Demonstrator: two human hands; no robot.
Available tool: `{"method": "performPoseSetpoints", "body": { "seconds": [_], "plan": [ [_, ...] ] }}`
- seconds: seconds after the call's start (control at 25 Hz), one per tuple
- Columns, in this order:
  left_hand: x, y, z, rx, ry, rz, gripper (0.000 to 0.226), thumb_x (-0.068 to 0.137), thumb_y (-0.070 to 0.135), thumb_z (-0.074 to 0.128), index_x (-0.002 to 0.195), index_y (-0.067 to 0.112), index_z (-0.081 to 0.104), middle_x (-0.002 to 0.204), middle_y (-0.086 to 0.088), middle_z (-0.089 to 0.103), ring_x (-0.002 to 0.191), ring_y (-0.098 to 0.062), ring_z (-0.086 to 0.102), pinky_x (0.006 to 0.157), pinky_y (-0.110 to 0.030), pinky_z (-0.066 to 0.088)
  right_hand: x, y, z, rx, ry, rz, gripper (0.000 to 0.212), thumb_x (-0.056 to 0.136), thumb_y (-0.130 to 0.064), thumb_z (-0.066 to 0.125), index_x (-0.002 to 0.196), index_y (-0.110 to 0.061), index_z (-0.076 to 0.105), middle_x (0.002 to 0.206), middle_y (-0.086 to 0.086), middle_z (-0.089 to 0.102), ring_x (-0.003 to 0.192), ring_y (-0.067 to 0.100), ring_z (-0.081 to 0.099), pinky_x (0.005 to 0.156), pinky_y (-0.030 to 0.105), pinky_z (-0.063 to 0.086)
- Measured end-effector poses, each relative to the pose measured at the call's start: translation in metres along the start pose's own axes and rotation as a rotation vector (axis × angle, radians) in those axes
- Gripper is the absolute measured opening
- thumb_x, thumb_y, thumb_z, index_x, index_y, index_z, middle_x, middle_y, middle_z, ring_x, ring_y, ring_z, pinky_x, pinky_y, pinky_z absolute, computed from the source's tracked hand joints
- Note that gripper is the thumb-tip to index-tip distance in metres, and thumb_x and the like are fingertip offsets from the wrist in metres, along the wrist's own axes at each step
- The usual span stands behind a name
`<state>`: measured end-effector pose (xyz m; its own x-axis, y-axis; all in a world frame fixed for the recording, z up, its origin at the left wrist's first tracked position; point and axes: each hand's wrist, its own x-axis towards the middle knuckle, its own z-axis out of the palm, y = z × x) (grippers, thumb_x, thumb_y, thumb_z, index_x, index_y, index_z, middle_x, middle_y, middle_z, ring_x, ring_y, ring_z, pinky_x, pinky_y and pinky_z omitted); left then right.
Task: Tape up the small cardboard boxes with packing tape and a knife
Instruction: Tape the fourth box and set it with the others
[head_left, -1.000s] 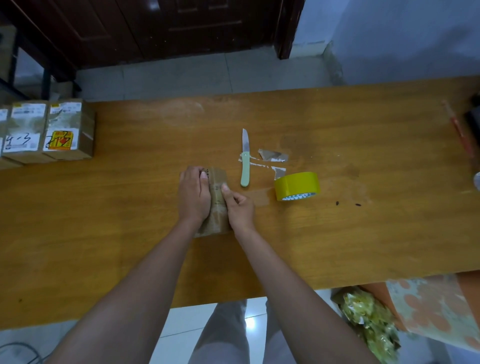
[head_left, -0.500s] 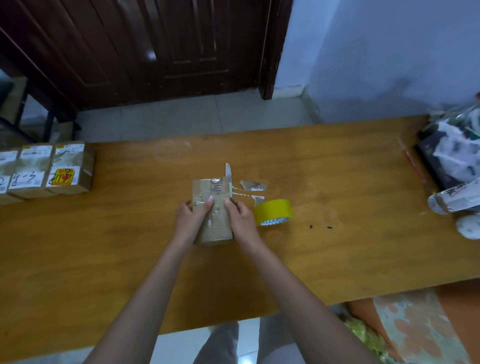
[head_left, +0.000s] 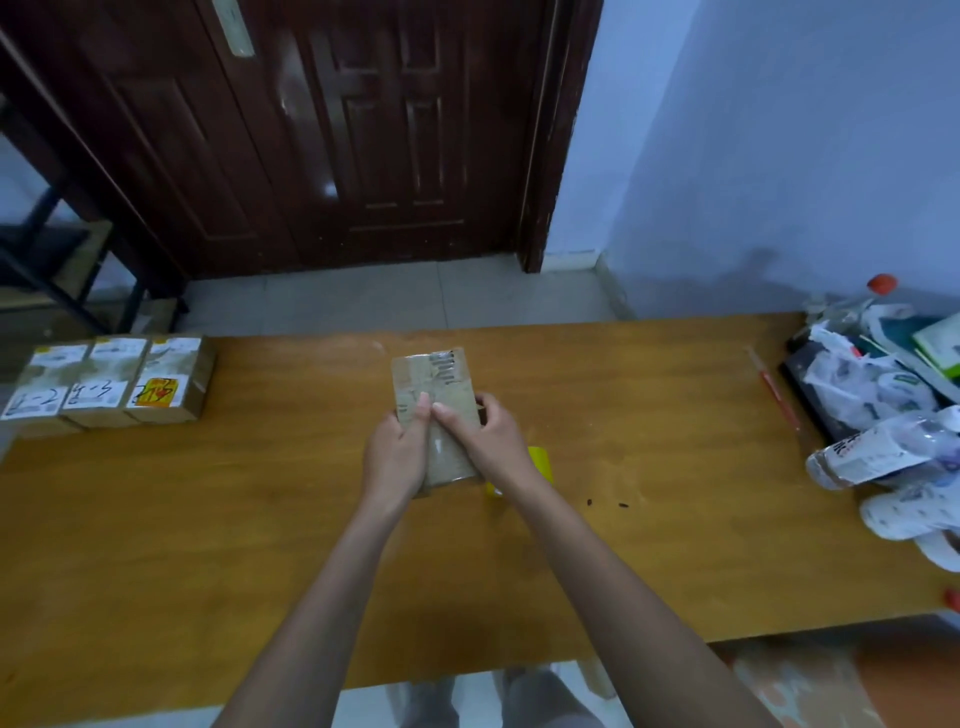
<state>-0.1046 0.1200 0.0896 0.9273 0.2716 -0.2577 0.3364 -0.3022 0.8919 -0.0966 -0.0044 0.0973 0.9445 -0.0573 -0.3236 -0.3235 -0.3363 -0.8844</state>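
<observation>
At the far left edge of the wooden table (head_left: 208, 545) we note three taped, labelled boxes (head_left: 111, 384) standing in a row, touching side by side.

Near the table's middle we hold the small cardboard box (head_left: 436, 410) in both hands, lifted and tilted so its broad taped face is toward the camera. Our left hand (head_left: 397, 454) grips the box's left side — fingers curled behind it, thumb laid on the front face. Our right hand (head_left: 491, 441) grips the right side in the same manner, thumb pressed on the front face so that the two thumb tips nearly meet, fingers wrapped round the right edge.

Just right of the right wrist, the yellow tape roll (head_left: 540, 462) lies on the table, mostly hidden by the hand and forearm.

Further right, a thin red stick (head_left: 774, 387) lies on the surface. At the right end sits a heap of crumpled plastic bottles and wrappers (head_left: 883, 415).
</observation>
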Motion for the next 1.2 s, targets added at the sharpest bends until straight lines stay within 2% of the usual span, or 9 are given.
{"method": "performPoseSetpoints", "body": {
  "seconds": [0.2,0.36,0.44,0.56,0.68,0.8,1.0,1.12,1.2],
  "plan": [
    [-0.01,0.009,0.0,0.06,0.018,0.036,0.057,0.101,0.053,0.031,0.093,0.013,0.071,0.087,-0.003,0.073,0.08,-0.021,0.069,0.074,-0.038,0.056,-0.014,-0.007,-0.009,-0.19,0.044,-0.109,0.048,0.093,-0.059,0.045,0.115,-0.019,0.062,0.106,0.003,0.072,0.097,0.022,0.066,0.083,0.04,0.052],
    [-0.013,0.012,-0.004,0.088,0.023,0.039,0.063,0.1,0.057,0.025,0.102,0.009,0.066,0.105,-0.009,0.07,0.095,-0.026,0.064,0.085,-0.04,0.05,-0.021,-0.012,-0.011,-0.213,0.056,-0.111,0.047,0.1,-0.052,0.036,0.108,-0.01,0.057,0.107,0.014,0.069,0.1,0.034,0.062,0.081,0.04,0.047],
    [-0.018,0.016,-0.004,0.056,-0.01,0.011,0.059,0.097,0.062,0.024,0.105,0.014,0.058,0.105,-0.002,0.065,0.091,-0.018,0.058,0.077,-0.03,0.044,-0.02,-0.014,-0.015,-0.143,0.017,-0.035,0.051,0.095,-0.059,0.039,0.108,-0.012,0.053,0.111,0.013,0.066,0.104,0.033,0.06,0.085,0.04,0.046],
    [-0.028,0.018,-0.001,0.008,-0.029,-0.046,0.054,0.091,0.071,0.023,0.105,0.026,0.05,0.086,0.017,0.055,0.071,0.002,0.052,0.056,-0.018,0.036,-0.026,-0.021,-0.019,-0.083,0.01,0.025,0.073,0.068,-0.082,0.049,0.106,-0.02,0.052,0.105,0.0,0.067,0.097,0.024,0.065,0.086,0.044,0.051],
    [-0.031,0.015,0.003,0.007,0.008,-0.024,0.045,0.089,0.068,0.042,0.097,0.025,0.053,0.083,0.014,0.06,0.071,0.003,0.057,0.049,-0.014,0.039,-0.031,-0.019,-0.017,-0.176,0.087,-0.028,0.064,0.074,-0.079,0.05,0.102,-0.021,0.05,0.096,-0.002,0.068,0.089,0.024,0.066,0.08,0.046,0.053],
    [-0.029,0.009,0.004,0.039,0.024,0.007,0.044,0.09,0.063,0.048,0.098,0.021,0.058,0.088,0.006,0.067,0.08,-0.013,0.066,0.062,-0.029,0.05,-0.034,-0.012,-0.015,-0.192,0.148,-0.072,0.051,0.088,-0.068,0.045,0.1,-0.018,0.049,0.094,0.003,0.069,0.086,0.027,0.066,0.078,0.046,0.052],
    [-0.037,0.006,0.006,-0.035,0.023,0.005,0.055,0.099,0.059,0.022,0.096,0.026,0.066,0.098,0.003,0.07,0.088,-0.015,0.064,0.075,-0.03,0.049,-0.029,-0.009,-0.016,-0.204,0.063,-0.012,0.048,0.099,-0.057,0.026,0.1,-0.014,0.049,0.106,0.015,0.063,0.103,0.035,0.056,0.09,0.046,0.045],
    [-0.036,0.014,0.001,-0.231,-0.075,-0.101,0.05,0.098,0.061,0.02,0.097,0.034,0.063,0.099,0.007,0.069,0.085,-0.005,0.067,0.069,-0.026,0.054,-0.034,-0.007,-0.025,-0.057,-0.073,-0.016,0.052,0.086,-0.067,0.049,0.108,-0.02,0.054,0.109,0.0,0.066,0.097,0.018,0.063,0.077,0.035,0.051],
    [-0.035,0.014,-0.001,-0.235,-0.138,-0.121,0.032,0.093,0.061,0.045,0.1,0.032,0.055,0.1,0.008,0.068,0.082,-0.002,0.068,0.059,-0.018,0.052,-0.039,-0.005,-0.028,-0.06,-0.101,-0.057,0.057,0.074,-0.062,0.069,0.112,-0.023,0.054,0.107,-0.008,0.067,0.094,0.01,0.066,0.076,0.034,0.057]
  ]
}}
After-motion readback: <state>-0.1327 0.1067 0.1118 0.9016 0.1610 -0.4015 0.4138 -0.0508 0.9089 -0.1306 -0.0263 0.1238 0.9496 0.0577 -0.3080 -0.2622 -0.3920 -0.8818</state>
